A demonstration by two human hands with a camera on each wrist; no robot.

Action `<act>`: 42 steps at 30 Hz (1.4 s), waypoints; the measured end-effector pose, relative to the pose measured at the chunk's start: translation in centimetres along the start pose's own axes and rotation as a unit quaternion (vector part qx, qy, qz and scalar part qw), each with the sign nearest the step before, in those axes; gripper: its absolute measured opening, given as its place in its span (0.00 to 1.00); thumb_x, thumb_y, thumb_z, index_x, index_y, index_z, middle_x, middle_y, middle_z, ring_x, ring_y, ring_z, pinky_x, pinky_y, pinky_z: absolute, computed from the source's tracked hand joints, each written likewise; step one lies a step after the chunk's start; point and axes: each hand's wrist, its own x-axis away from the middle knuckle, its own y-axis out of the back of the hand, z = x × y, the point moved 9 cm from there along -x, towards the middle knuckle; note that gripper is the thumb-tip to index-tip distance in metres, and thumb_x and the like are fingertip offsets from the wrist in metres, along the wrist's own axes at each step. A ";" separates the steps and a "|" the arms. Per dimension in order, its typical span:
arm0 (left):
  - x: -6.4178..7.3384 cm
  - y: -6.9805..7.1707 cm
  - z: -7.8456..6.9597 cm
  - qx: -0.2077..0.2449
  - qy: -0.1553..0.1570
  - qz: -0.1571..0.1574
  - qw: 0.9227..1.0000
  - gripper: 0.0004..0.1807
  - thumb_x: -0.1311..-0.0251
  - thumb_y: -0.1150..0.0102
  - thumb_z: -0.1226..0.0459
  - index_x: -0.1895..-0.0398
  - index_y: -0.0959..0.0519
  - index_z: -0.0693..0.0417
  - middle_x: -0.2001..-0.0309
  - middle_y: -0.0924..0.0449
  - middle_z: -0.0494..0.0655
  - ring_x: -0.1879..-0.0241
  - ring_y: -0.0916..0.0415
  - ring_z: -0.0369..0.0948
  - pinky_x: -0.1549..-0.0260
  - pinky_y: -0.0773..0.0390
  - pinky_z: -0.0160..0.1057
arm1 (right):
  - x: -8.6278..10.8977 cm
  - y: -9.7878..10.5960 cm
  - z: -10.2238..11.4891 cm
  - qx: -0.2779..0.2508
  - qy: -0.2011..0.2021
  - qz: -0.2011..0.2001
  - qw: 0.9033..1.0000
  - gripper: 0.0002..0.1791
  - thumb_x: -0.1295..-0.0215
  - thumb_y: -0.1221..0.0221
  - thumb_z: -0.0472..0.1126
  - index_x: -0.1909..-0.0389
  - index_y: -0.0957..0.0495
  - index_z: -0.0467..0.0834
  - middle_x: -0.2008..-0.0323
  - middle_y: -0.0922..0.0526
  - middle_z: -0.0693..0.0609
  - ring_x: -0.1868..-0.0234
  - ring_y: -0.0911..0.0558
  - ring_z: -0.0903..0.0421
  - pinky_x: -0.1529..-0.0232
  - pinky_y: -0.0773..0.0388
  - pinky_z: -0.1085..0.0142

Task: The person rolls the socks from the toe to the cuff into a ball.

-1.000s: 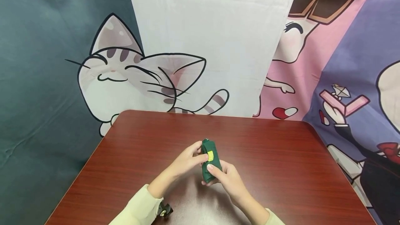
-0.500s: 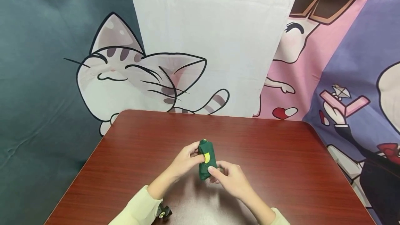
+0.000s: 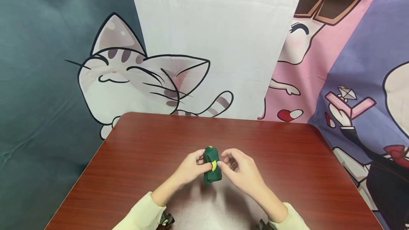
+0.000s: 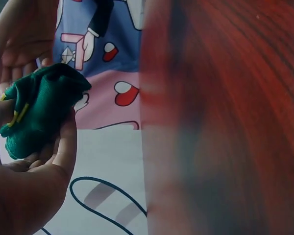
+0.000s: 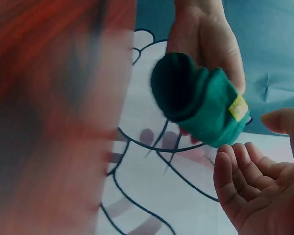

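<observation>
A rolled-up dark green cloth (image 3: 209,176) with a yellow patch (image 3: 214,166) is held above the middle of the table. My left hand (image 3: 190,168) grips it from the left, thumb across the front and fingers behind. In the left wrist view, the cloth roll (image 4: 41,110) sits in that hand's grasp, with yellow edging near the thumb. My right hand (image 3: 243,169) is just to the right, its fingers loosely bent. The right wrist view shows the roll's hollow end, and the right hand (image 5: 259,191) has its thumb apart from the cloth; whether its fingertips touch it, I cannot tell.
The reddish-brown wooden table (image 3: 271,144) spreads out beneath both hands. Behind it hangs a cartoon-printed backdrop (image 3: 246,45). Dark gear (image 3: 167,219) shows at the left cuff, and more dark gear (image 3: 266,225) at the right cuff.
My right hand has let go of the lower part of the cloth roll and moved up and right. My left hand keeps its grip, and the roll is slightly lower.
</observation>
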 end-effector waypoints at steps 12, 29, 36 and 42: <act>0.2 -0.4 0.5 -0.024 0.007 -0.016 1.000 0.23 0.37 0.34 0.62 0.43 0.23 0.66 0.57 0.14 0.52 0.58 0.16 0.38 0.57 0.18 0.32 | -1.2 -1.1 1.0 0.138 0.001 0.048 0.989 0.15 0.43 0.28 0.53 0.70 0.25 0.52 0.77 0.26 0.64 0.76 0.28 0.68 0.75 0.30 0.72; 0.3 0.1 -1.0 -0.288 -0.033 -0.074 0.954 0.25 0.43 0.33 0.52 0.43 0.19 0.50 0.62 0.20 0.40 0.68 0.27 0.34 0.71 0.25 0.33 | -1.5 -1.6 0.1 0.190 0.026 0.028 0.981 0.11 0.44 0.35 0.40 0.76 0.28 0.56 0.82 0.33 0.67 0.81 0.33 0.66 0.81 0.36 0.70; 0.2 0.0 -1.9 -0.280 -0.061 -0.044 0.957 0.26 0.42 0.33 0.59 0.38 0.21 0.53 0.57 0.18 0.47 0.64 0.21 0.38 0.67 0.21 0.33 | -1.8 -1.0 -2.2 -0.014 -0.005 0.016 1.000 0.11 0.38 0.37 0.32 0.71 0.21 0.53 0.77 0.20 0.63 0.77 0.22 0.65 0.73 0.24 0.70; 0.2 0.2 -2.7 -0.228 -0.068 -0.031 0.971 0.25 0.41 0.31 0.62 0.40 0.22 0.59 0.55 0.16 0.49 0.63 0.17 0.43 0.64 0.18 0.34 | -1.8 -0.9 -4.8 -0.208 -0.116 0.010 0.971 0.03 0.31 0.42 0.31 0.63 0.20 0.38 0.70 0.16 0.47 0.70 0.14 0.49 0.66 0.15 0.59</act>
